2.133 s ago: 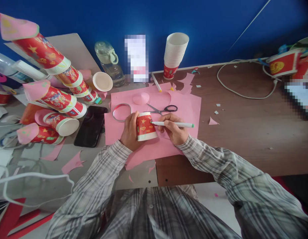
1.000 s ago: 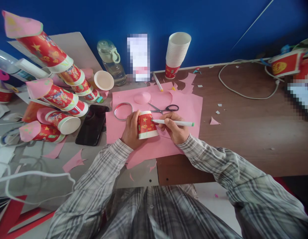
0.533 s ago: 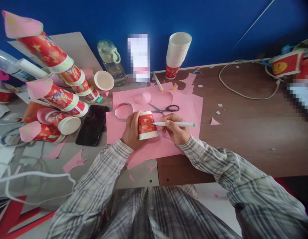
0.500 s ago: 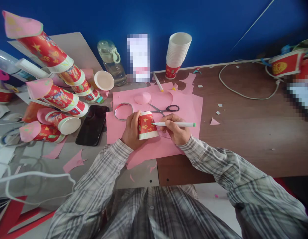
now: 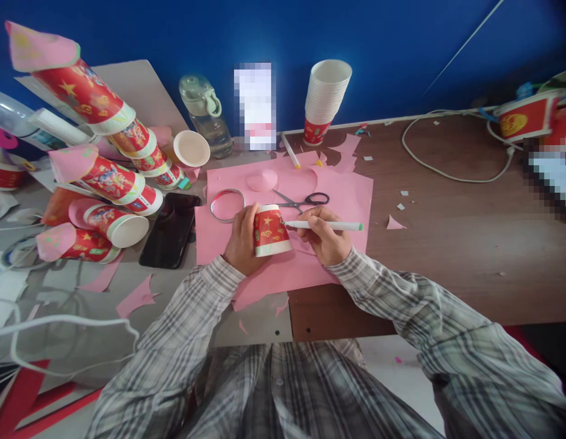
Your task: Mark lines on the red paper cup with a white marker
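Observation:
A red paper cup [image 5: 271,230] with gold stars lies in my left hand [image 5: 243,242], which is wrapped round its left side; the cup's white rim points down towards me. My right hand [image 5: 327,236] pinches a white marker with a green end [image 5: 335,225], its tip at the cup's right side. Under both hands lies a pink paper sheet [image 5: 347,201]. Scissors [image 5: 305,201] with dark handles, a roll of tape [image 5: 227,205] and a pink paper cone [image 5: 261,180] rest on the sheet just beyond the cup.
Stacked cups [image 5: 329,91] stand near the blue wall. At the left are several red cup rockets with pink cones [image 5: 113,174], a black phone [image 5: 169,230] and a water bottle [image 5: 206,116]. A white cable [image 5: 457,178] curves across the right. Pink scraps [image 5: 137,297] lie about.
My right hand has shifted slightly, and the marker's tip has moved a little up and to the right at the cup's side. The left hand and cup are nearly still.

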Motion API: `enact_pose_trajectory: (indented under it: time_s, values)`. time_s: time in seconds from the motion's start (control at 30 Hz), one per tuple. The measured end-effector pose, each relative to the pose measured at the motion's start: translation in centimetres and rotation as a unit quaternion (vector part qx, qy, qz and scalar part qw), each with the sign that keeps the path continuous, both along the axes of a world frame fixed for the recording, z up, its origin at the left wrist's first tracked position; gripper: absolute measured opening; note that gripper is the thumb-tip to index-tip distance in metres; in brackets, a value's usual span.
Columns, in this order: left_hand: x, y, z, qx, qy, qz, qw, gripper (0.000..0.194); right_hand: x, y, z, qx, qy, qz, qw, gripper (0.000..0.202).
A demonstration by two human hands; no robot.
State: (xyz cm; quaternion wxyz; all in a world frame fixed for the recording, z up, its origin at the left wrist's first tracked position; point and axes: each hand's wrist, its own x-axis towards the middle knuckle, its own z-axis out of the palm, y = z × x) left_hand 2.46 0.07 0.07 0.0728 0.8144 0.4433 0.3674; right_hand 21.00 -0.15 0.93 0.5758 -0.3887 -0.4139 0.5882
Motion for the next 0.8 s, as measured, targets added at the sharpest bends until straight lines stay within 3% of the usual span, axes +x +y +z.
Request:
enact_pose_trajectory:
  time_s: [0.33, 0.8]
  values:
    - [0.12, -0.02, -0.03, 0.021, 0.005, 0.003, 1.000, 0.078, -0.08, 0.26, -0.63, -0.008, -0.018, -0.005, 1.000, 0.022]
    - [0.08, -0.03, 0.02, 0.016, 0.001, 0.002, 1.000, 0.080, 0.00, -0.09, 0.26, -0.061, 0.002, 0.006, 0.998, 0.015]
